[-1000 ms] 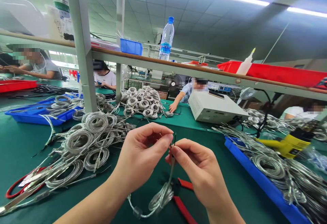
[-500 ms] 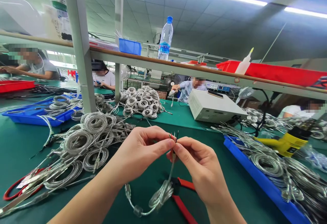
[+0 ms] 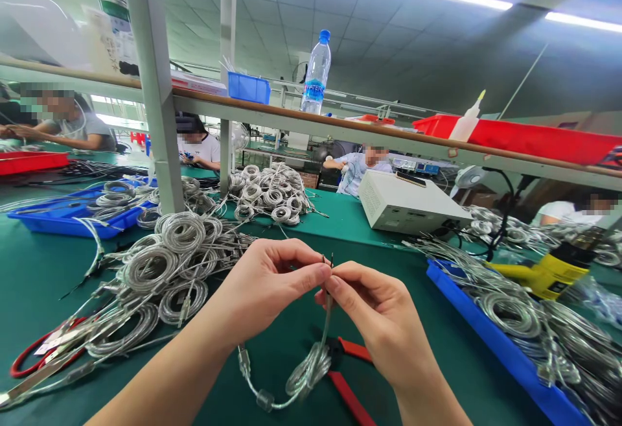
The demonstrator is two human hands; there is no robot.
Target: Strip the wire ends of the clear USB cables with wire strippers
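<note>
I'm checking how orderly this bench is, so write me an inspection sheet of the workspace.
Surface: green tabletop, partly covered.
Job's things: clear cable, lower part coiled, dark wire tips upward.
Clutter: red-handled tool, handles apart; yellow-and-black tool at right.
Hands: left hand and right hand, pinching the clear cable's upper end.
Cables: coil pile at left; more in the blue tray at right.
Surroundings: shelf with water bottle; co-workers beyond.
</note>
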